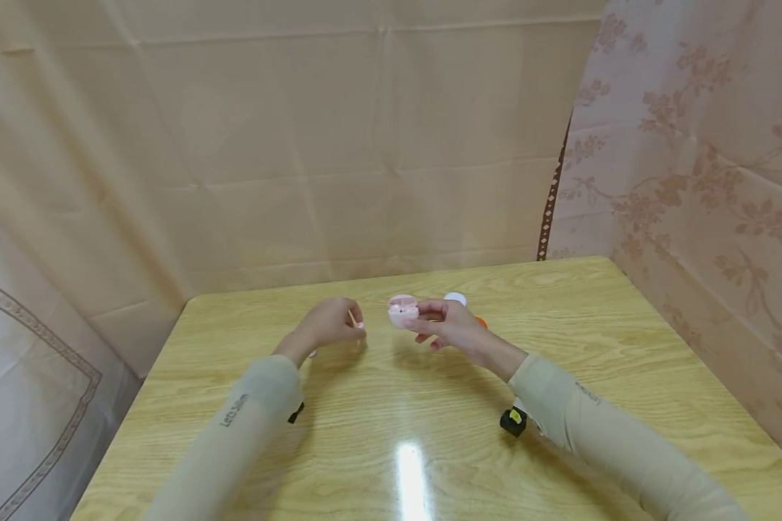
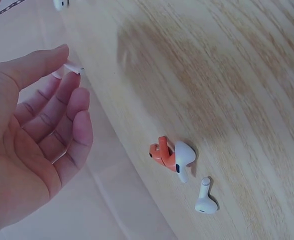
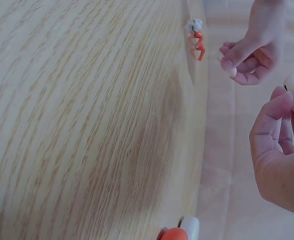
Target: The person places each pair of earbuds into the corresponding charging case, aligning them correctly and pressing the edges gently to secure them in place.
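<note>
At the far left, by the wrist, loose buds lie on the worktop [image 1: 365, 420]. The left wrist view shows orange buds [image 2: 162, 154] bunched against one of two white buds [image 2: 206, 204], the other lying just beside it. These are outside any case, so that share of the work appears undone.

Next comes the left hand [image 1: 331, 323], raised over the worktop, its grip pinching a pink bud [image 1: 360, 325] between thumb and fingertips. The bud is in the air, apart from the case, so it has not been seated.

To its right, the pink case [image 1: 402, 319] is held up, its lid [image 1: 402, 299] raised. Something light with a dark spot shows inside; it may be one bud in place, but the view is too small to be sure. The pink set therefore looks about half done at most.

The right hand [image 1: 456, 329] has its grip closed on that case from the side. Beyond the hand rest a white case [image 1: 456, 297] and, partly hidden, an orange case [image 1: 481, 323]; neither is in hand, and their contents cannot be told.
</note>
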{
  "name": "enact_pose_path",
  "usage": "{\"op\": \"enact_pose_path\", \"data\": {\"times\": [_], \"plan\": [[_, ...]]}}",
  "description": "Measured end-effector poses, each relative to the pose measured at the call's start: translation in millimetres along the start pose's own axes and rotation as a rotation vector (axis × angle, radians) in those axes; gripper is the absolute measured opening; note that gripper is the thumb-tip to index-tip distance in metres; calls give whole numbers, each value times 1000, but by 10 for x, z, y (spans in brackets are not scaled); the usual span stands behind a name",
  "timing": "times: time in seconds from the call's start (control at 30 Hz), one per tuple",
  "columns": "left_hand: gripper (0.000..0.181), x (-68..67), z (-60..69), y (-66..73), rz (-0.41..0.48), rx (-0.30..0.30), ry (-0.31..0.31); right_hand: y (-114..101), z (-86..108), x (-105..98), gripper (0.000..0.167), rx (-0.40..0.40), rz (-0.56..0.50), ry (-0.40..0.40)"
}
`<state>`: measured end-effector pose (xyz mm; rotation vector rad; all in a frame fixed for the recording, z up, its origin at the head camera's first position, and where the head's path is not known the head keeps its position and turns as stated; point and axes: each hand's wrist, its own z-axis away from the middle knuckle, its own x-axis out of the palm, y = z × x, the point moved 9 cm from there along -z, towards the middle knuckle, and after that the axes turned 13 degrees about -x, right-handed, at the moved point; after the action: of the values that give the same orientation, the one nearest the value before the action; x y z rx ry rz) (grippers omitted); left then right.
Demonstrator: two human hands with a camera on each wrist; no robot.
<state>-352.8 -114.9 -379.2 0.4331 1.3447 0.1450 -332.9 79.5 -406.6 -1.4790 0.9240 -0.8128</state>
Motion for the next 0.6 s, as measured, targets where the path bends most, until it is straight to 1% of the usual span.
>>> {"op": "enact_pose_path", "data": {"times": [0.17,0.3,0.43,0.6], "plan": [[17,-22,36,14,56,31,-24,2,-2,3,44,8,11,2],[19,-26,59,21,140,26,-65,-5,-5,9,43,7,3,3],[21,-24,71,13,233,9,-111,-23,-2,16,42,7,-5,6],[22,-30,81,18,308,28,-148,-29,-1,22,42,10,-1,6]]}}
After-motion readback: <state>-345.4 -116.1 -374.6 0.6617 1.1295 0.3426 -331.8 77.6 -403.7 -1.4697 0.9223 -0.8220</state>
